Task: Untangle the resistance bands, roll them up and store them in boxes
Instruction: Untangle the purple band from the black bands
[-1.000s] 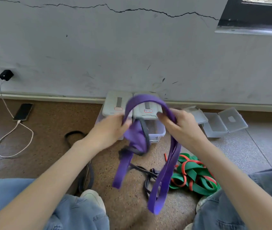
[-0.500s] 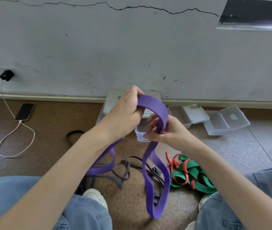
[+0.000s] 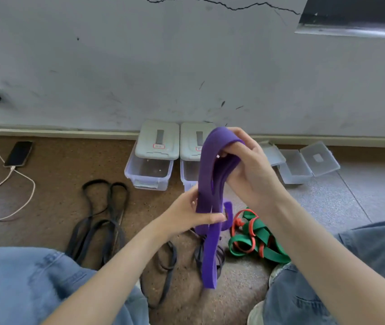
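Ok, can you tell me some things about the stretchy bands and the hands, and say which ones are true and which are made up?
1. Both hands hold the purple band. True: the left hand pinches it low down and the right hand holds its top loop.
2. The green band is already packed in a box. False: it lies on the floor, tangled with the red band.
3. The black bands lie on the floor. True.
4. The phone sits inside a box. False: it lies on the floor, plugged into a white cable.
5. The box on the left holds a rolled band. False: no band shows inside it.
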`<action>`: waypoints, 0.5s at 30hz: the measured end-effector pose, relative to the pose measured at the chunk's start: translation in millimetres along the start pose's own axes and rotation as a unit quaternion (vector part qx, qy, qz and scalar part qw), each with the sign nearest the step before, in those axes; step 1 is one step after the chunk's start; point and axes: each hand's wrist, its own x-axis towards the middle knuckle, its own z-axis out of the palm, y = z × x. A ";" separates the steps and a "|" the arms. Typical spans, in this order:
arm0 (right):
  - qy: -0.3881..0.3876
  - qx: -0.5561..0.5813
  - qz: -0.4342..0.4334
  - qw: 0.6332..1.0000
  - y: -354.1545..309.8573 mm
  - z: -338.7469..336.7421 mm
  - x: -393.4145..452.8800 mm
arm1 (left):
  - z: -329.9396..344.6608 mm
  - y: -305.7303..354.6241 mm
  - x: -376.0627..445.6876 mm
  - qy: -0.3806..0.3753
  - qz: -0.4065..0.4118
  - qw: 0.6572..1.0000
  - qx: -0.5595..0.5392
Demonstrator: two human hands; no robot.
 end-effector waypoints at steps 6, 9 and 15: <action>0.078 0.146 0.001 0.986 -13.2 5.2 4.0 | 25.8 -46.1 -1.5 0.044 -0.026 0.999 -0.009; 0.098 0.174 -0.005 0.980 -16.0 -1.3 6.6 | 31.8 -65.7 -3.9 0.102 -0.050 0.993 0.009; 0.198 0.045 -0.032 0.979 -16.5 -48.4 22.9 | -35.1 -54.7 10.3 0.198 -0.117 0.967 -0.107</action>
